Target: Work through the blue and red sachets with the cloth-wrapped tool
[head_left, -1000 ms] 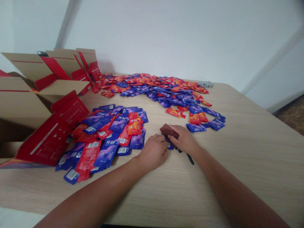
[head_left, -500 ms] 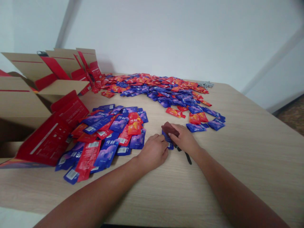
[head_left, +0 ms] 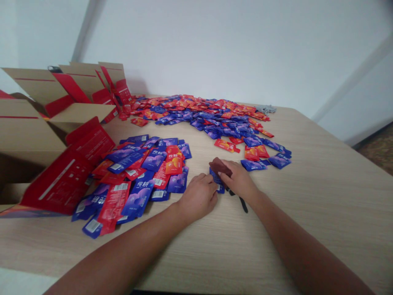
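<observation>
On the wooden table, a blue sachet [head_left: 220, 188] lies flat between my hands, partly covered by both. My left hand [head_left: 199, 195] is closed, its curled fingertips holding the sachet's left edge. My right hand [head_left: 240, 179] is wrapped round a dark brown object [head_left: 218, 165] pressed over the sachet; its exact kind does not show. A black strap or cord [head_left: 243, 205] trails out below that hand. To the left of my hands lies a loose heap of blue and red sachets [head_left: 155, 159], several with barcodes facing up.
Open cardboard boxes with red flaps [head_left: 72, 172] stand along the left side. A long pile of red and blue sachets [head_left: 211, 114] runs along the wall. Several loose sachets [head_left: 253, 165] lie right of centre, and a crumpled grey cloth [head_left: 266, 109] sits at the back right.
</observation>
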Demonstrator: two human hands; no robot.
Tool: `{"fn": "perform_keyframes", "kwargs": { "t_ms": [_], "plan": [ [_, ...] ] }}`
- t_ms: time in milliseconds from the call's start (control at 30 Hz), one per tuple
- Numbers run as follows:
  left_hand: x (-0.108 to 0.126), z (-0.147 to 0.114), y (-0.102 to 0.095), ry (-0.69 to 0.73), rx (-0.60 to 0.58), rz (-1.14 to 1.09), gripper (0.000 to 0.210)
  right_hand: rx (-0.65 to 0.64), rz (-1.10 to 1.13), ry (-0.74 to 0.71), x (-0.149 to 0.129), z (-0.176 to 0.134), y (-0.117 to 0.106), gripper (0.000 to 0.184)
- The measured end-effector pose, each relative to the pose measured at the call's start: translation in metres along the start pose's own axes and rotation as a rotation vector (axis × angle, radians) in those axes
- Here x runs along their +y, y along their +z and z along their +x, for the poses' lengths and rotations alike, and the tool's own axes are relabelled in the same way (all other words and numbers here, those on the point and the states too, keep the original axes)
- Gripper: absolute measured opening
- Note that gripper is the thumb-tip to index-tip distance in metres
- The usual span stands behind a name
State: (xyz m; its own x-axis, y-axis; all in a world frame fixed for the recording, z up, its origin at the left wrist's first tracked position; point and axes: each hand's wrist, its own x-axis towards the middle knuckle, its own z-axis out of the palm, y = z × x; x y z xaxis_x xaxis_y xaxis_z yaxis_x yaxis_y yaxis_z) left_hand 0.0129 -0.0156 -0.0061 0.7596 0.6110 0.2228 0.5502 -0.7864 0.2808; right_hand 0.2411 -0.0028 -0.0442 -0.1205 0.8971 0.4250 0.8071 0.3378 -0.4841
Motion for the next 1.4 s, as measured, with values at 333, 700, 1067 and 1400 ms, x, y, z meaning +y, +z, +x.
{"fn": "perform_keyframes", "kwargs": {
  "t_ms": [333, 700, 1067, 1400],
  "plan": [
    [-0.001, -0.001, 0.001, 0.002, 0.006, -0.007, 0.014, -0.007, 0.009, -0.001, -0.001, 0.0, -0.001, 0.054],
    [-0.001, 0.0, 0.0, 0.008, -0.001, 0.001, 0.014, -0.035, 0.059, -0.037, -0.007, 0.001, -0.005, 0.053],
    [-0.001, 0.0, 0.0, 0.008, 0.004, 0.003, 0.014, -0.041, 0.069, -0.039, -0.012, 0.001, -0.006, 0.052],
    [-0.001, -0.001, 0.002, 0.007, 0.008, 0.003, 0.013, -0.018, 0.034, -0.014, -0.006, 0.0, -0.003, 0.052]
  ]
}}
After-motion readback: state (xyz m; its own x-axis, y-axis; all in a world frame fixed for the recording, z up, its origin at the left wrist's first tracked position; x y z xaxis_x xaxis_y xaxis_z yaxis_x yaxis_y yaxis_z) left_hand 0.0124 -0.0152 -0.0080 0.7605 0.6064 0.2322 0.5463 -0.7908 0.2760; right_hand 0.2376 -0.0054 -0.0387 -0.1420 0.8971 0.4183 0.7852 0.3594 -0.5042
